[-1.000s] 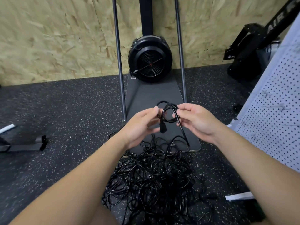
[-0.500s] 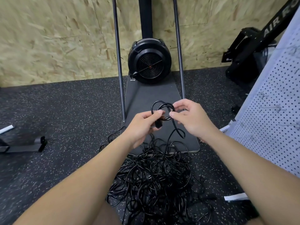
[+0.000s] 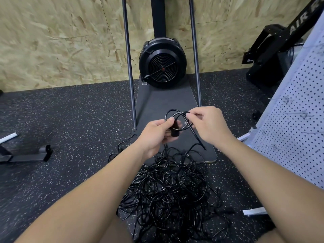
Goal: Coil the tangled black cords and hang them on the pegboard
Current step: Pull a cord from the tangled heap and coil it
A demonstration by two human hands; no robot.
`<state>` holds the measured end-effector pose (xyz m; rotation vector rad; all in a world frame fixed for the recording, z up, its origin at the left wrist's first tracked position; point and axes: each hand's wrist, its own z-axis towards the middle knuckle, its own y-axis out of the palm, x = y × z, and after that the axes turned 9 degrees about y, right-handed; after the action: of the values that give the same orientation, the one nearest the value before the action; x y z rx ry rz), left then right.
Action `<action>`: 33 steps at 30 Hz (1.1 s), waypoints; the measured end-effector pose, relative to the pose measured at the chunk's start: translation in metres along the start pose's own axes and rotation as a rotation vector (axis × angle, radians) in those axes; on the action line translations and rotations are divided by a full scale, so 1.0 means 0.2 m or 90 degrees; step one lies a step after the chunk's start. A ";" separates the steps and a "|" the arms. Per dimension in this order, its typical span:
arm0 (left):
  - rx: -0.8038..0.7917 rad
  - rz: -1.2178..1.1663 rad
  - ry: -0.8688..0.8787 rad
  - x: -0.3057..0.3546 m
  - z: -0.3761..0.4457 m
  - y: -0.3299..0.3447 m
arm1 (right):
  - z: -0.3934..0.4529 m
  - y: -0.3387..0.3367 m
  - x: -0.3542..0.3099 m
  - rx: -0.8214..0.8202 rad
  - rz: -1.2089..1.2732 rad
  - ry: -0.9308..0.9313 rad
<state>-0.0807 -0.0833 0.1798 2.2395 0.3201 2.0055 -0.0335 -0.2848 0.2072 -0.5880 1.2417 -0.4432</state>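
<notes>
A big tangle of black cords (image 3: 168, 192) lies on the speckled floor just in front of me. Above it I hold a small coil of black cord (image 3: 176, 115) between both hands. My left hand (image 3: 154, 135) pinches the coil's left side, and a black plug hangs just under its thumb. My right hand (image 3: 208, 125) pinches the loops on the right between thumb and fingers. One strand runs from the coil down into the tangle. The white pegboard (image 3: 301, 130) leans at the right edge, with small metal hooks on it.
A black fan-wheel machine (image 3: 162, 63) stands against the chipboard wall, with two upright rods and a dark base plate (image 3: 157, 104) under my hands. Black gym equipment (image 3: 273, 51) sits at the back right. A metal bar (image 3: 26, 155) lies on the left floor.
Both hands have risen slightly with the coil. The right hand has shifted its pinch to the top right of the loops.
</notes>
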 end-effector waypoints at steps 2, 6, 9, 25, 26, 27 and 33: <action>0.053 -0.099 -0.004 0.02 0.02 0.01 | -0.01 -0.01 -0.02 0.034 0.129 0.040; 0.114 -0.165 0.016 0.03 0.05 0.01 | -0.02 0.04 -0.06 0.020 0.383 0.187; 0.116 -0.140 0.035 0.03 0.04 -0.02 | -0.02 0.00 -0.06 -0.094 0.450 0.275; 0.052 -0.099 0.031 0.06 0.00 -0.02 | 0.07 -0.16 0.19 -0.138 0.581 0.351; 0.035 -0.097 0.033 0.07 -0.01 -0.01 | 0.06 -0.15 0.22 -0.158 0.564 0.378; 0.026 -0.094 0.034 0.07 -0.01 -0.01 | 0.06 -0.15 0.23 -0.180 0.529 0.395; 0.026 -0.079 0.038 0.06 -0.01 -0.02 | 0.01 -0.12 0.11 -0.132 0.116 0.233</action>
<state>-0.0814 -0.0758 0.1911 2.1294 0.4983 2.0216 -0.0259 -0.3155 0.2067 -0.5776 1.6908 -0.2758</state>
